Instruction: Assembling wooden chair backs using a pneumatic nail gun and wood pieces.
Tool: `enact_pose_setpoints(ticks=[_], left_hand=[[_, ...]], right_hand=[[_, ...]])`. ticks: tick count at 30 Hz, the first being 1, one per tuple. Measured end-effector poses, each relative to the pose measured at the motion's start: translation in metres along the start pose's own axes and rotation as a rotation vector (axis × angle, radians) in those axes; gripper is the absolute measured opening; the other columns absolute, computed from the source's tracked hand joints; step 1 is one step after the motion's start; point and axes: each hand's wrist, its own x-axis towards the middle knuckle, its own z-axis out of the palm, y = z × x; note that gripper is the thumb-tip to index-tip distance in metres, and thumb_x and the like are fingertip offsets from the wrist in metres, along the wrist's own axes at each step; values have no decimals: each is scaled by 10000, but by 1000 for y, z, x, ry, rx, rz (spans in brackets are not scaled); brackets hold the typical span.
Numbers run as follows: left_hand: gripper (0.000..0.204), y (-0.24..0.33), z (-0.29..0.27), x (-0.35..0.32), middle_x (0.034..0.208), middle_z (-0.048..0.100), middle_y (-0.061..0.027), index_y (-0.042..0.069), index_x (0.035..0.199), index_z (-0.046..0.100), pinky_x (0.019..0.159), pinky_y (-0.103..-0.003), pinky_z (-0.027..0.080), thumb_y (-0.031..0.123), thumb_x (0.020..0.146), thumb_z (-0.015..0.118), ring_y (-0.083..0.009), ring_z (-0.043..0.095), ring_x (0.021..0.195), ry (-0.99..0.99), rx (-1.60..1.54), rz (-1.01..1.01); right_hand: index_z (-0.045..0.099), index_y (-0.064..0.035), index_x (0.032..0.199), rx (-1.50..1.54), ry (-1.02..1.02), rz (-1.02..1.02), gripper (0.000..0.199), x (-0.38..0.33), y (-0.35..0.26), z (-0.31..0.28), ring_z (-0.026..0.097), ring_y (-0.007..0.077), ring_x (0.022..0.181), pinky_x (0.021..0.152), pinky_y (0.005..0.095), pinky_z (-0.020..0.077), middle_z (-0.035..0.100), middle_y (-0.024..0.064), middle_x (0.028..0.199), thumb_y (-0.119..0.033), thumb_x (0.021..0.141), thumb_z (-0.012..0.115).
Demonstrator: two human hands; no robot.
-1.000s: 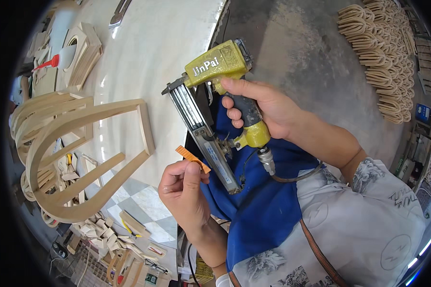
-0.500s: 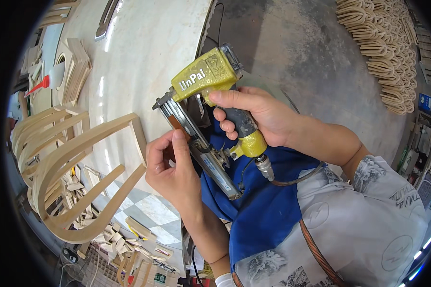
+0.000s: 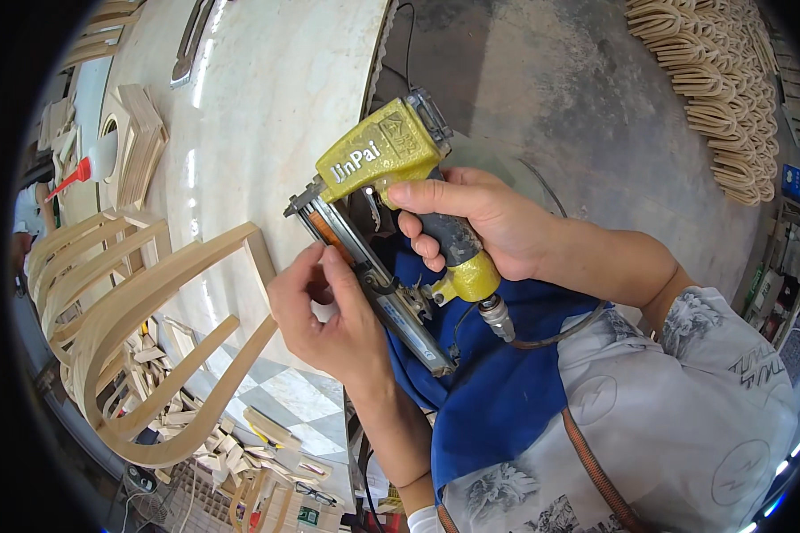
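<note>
My right hand is wrapped round the black grip of a yellow-green pneumatic nail gun, its thumb high near the trigger. The gun's long metal magazine slants down toward my blue apron. A brown-orange strip of nails lies along the upper part of the magazine. With thumb and index finger pinched together, my left hand is at the strip's lower end. Just left of that hand stands a bent wooden frame, U-shaped with straight bars.
On the pale tabletop lie stacked wooden pieces and a white bottle with a red nozzle. More curved frames stand behind the near one. Wood offcuts are heaped below. An air hose runs from the gun's handle.
The brown nail strip, tilted out from the magazine before, now lies in line with it. My left fingers have shifted slightly down along it. The right hand keeps its grip.
</note>
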Motion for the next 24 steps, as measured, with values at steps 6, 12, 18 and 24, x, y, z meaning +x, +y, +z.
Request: enact_pose_setpoints(ticks=[6,12,18,24], left_hand=[[409,3,-6,-5,983,600,-96,99,1333,749,748,-377,490,169,935,810,-252,588,884,-147,342,224],[493,12,-6,-5,998,581,-111,89,1342,738,774,-413,489,307,910,833,-305,567,917,-175,448,249],[578,7,-5,-5,1037,572,-121,69,1392,698,793,-421,489,348,906,836,-312,565,932,-171,430,249],[637,11,-3,-7,1074,559,-131,61,1438,661,814,-428,485,359,903,839,-314,559,952,-166,421,221]], right_hand=[[663,-96,1141,3,1,-5,233,0,1,0,629,95,679,590,265,533,648,6,867,-298,1037,709],[663,-93,1131,3,-1,-12,229,1,1,-1,632,99,679,587,267,535,652,11,862,-299,1040,704],[664,-90,1122,-11,19,-12,224,0,0,1,634,102,677,577,269,537,656,9,853,-294,1039,705],[660,-89,1116,-19,14,-15,225,0,-1,3,631,101,676,578,270,537,654,10,856,-295,1037,707]])
